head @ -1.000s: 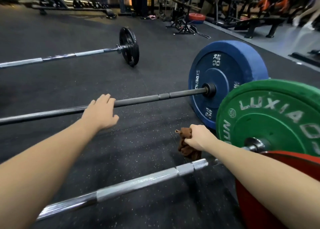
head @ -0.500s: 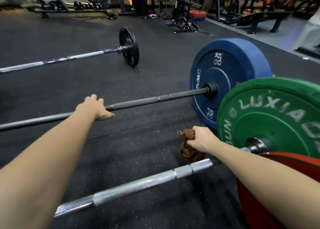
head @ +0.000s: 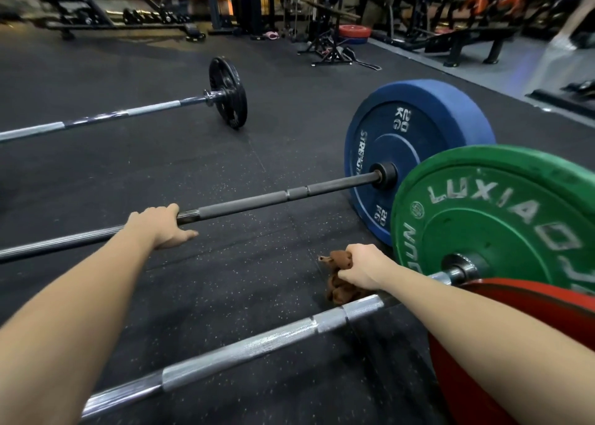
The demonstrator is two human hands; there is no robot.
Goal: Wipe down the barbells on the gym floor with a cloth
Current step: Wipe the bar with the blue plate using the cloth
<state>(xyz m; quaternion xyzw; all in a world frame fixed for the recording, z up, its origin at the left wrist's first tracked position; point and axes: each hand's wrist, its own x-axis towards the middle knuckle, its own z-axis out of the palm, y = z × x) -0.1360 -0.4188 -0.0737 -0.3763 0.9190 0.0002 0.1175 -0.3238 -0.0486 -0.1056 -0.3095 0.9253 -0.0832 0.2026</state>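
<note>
As left hand (head: 161, 228) grips bar (head: 257, 199), right (head: 363, 267) clutches cloth (head: 338, 284)

3 barbells (head: 128, 114) (head: 257, 199) (head: 241, 347), 4 plates (head: 228, 93) (head: 418, 128) (head: 499, 218) (head: 515, 360) loaded on them, 1 brown cloth (head: 338, 276), 2 hands (head: 161, 228) (head: 363, 265)

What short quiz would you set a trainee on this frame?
1. True or false: the left hand is on the silver bar.
2. The cloth is: A) lying loose on the floor; B) bunched in the right hand; C) draped over the green plate.
3. What colour is the plate on the dark bar?
Key: 1 false, its fingers curl over the dark bar. 2 B. 3 blue.
</note>
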